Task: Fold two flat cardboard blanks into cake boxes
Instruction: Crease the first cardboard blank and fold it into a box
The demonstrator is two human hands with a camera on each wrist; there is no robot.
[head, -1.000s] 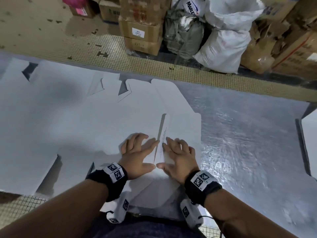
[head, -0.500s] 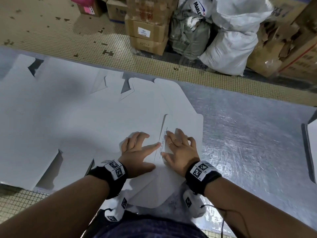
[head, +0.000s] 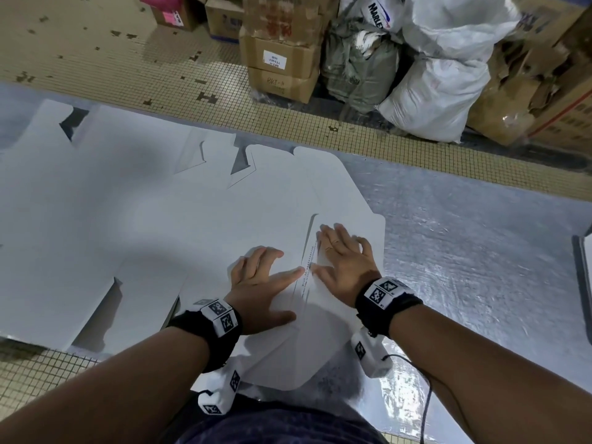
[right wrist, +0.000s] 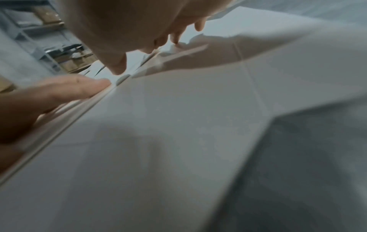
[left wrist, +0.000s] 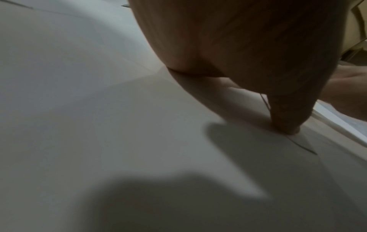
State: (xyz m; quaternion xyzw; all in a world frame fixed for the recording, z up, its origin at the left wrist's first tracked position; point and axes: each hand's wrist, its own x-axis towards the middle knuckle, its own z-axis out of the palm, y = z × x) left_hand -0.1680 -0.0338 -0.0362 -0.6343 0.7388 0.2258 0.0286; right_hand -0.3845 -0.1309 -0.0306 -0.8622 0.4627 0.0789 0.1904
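Note:
A white cardboard blank [head: 282, 203] lies flat on the silver sheet in front of me, with its right side flap [head: 358, 232] folded over onto the panel. My right hand [head: 344, 256] presses that flap down with straight, spread fingers. My left hand [head: 261, 277] lies flat on the panel beside the flap's edge, its index finger pointing at the crease. In the right wrist view the right hand [right wrist: 139, 39] presses the white flap [right wrist: 198, 125]. The left wrist view shows the left hand [left wrist: 248, 62] with one fingertip on the card [left wrist: 99, 125]. A second white blank [head: 80, 203] lies flat at the left.
A silver foil sheet [head: 480, 251] covers the floor under the blanks. Beyond it runs a tiled floor strip [head: 320, 123], then stacked brown cartons [head: 282, 59] and white sacks [head: 432, 91]. Another white sheet edge [head: 587, 251] shows at the far right.
My right hand has slid forward along the folded flap, away from me. The left hand has stayed flat on the panel by the crease.

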